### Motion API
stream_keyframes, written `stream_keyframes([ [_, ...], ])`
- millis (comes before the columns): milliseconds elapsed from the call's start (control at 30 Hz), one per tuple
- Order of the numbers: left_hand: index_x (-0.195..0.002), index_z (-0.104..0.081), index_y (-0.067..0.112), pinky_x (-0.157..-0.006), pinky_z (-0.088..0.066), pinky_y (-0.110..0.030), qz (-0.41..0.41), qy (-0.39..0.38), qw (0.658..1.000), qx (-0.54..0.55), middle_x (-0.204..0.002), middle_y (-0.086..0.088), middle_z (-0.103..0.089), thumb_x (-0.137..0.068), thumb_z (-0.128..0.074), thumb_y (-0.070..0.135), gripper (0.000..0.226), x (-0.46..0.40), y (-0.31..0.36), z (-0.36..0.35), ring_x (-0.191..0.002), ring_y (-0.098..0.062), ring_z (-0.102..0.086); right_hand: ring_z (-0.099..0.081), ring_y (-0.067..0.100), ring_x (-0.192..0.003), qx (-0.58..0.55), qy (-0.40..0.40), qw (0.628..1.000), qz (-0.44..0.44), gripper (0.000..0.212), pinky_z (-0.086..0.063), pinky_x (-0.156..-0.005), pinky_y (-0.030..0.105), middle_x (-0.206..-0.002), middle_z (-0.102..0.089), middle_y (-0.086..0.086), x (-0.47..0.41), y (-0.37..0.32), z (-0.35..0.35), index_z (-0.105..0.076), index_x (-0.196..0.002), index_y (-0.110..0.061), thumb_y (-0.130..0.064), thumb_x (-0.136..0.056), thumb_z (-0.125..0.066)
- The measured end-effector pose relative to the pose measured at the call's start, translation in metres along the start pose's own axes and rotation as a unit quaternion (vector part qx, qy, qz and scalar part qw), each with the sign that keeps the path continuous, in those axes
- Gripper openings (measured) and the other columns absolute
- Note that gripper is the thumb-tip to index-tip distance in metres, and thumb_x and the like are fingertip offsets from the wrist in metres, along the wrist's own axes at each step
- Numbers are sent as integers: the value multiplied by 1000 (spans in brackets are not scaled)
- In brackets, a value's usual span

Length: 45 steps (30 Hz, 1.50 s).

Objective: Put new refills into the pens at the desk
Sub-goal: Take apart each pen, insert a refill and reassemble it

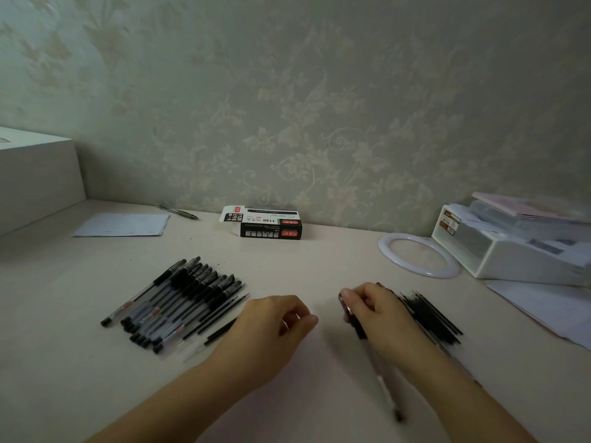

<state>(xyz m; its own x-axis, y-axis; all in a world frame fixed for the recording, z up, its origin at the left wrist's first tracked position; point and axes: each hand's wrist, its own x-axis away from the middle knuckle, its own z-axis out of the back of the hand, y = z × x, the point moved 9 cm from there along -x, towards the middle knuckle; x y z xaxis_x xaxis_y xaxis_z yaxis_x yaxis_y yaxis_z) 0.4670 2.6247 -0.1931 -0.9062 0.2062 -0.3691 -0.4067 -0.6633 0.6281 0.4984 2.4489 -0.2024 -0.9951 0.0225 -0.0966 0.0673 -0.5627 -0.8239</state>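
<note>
Two hands over worktop [319, 266]: right hand [377, 318] fingers grip a pen [355, 324]; left hand [275, 324] fingers curled, pinching nothing visible, right of pen row [179, 298].

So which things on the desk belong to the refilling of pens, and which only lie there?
For the job: row of pens; pile of black refills; pen gripped in the right hand; refill box.

Lying about: sheet of paper; lone pen beside the wall; white ring; storage box.
</note>
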Motion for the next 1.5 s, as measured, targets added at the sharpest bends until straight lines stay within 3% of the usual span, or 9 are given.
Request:
stream_keyframes([
  [100, -87, -67, 27, -61, -52, -23, 17, -23, 997, 70, -71, 6, -68, -89, -54, 50, 26, 0, 2, -6, -61, -6, -63, -56, 7, -51, -226, -52, 971, -53, 27, -46, -49, 19, -67, -68, 2, 5, 3, -26, -62, -89, -3, -26, -99, -54],
  [233, -87, -66, 25, -54, -50, -21, 49, -56, 987, 141, -71, 2, -70, -91, -56, 43, 21, 1, -2, -12, -55, -9, -63, -69, 16, -69, -365, -96, 924, -67, 18, -54, -60, 22, -77, -72, 9, 9, -1, -43, -61, -98, 0, -17, -100, -53],
  [433, -87, -57, 25, -54, -39, -22, 24, -47, 998, 39, -68, 5, -64, -96, -48, 29, 14, -1, -2, -9, -55, -5, -51, -61, 11, -66, -256, -115, 960, -1, 11, -49, -63, 23, -76, -70, 4, 10, -7, -41, -66, -91, -12, -21, -95, -61],
  [567, -75, -41, 27, -53, -32, -34, -3, -37, 997, -62, -60, 2, -50, -97, -38, 43, 28, 0, 4, -7, -58, -15, -47, -55, 10, -58, -233, -135, 962, 42, 15, -44, -56, 19, -68, -66, 3, 12, -18, -44, -67, -83, -17, -26, -94, -63],
  [767, -61, -36, 26, -44, -24, -28, 18, -13, 988, -154, -52, 3, -44, -91, -33, 63, 48, -6, -1, -1, -50, -11, -43, -49, 8, -57, -260, -123, 957, 48, 15, -40, -54, 16, -65, -60, 2, 11, -17, -46, -64, -80, -14, -23, -93, -62],
  [933, -58, -37, 16, -43, -22, -26, 60, 19, 981, -184, -47, 0, -40, -82, -34, 76, 65, -7, -12, 9, -44, -12, -38, -51, 11, -57, -313, -48, 946, 67, 13, -44, -56, 19, -65, -62, 4, 5, -16, -30, -61, -82, -10, -15, -94, -62],
  [1067, -72, -36, 26, -44, -26, -26, 45, 21, 981, -186, -52, 5, -43, -81, -29, 76, 52, -5, -7, 9, -47, -8, -41, -65, 7, -66, -214, 39, 970, 107, 4, -53, -64, 17, -76, -72, 0, 3, -14, -12, -63, -88, -16, -16, -92, -65],
  [1267, -94, -33, 24, -57, -43, -37, 14, -3, 989, -150, -68, 7, -48, -98, -38, 39, 16, -3, -5, 5, -58, -13, -45, -59, 3, -66, 82, 69, 977, 182, 17, -47, -59, 14, -71, -61, -13, 5, -21, -15, -56, -79, -26, -14, -83, -67],
  [1500, -97, -45, 26, -72, -49, -34, -11, 1, 988, -152, -94, 10, -48, -97, -45, 37, 11, -4, -1, 8, -81, -10, -54, -54, 0, -75, 144, 50, 965, 214, 9, -41, -64, 9, -77, -57, -17, 8, -23, -22, -61, -82, -23, -18, -88, -65],
])
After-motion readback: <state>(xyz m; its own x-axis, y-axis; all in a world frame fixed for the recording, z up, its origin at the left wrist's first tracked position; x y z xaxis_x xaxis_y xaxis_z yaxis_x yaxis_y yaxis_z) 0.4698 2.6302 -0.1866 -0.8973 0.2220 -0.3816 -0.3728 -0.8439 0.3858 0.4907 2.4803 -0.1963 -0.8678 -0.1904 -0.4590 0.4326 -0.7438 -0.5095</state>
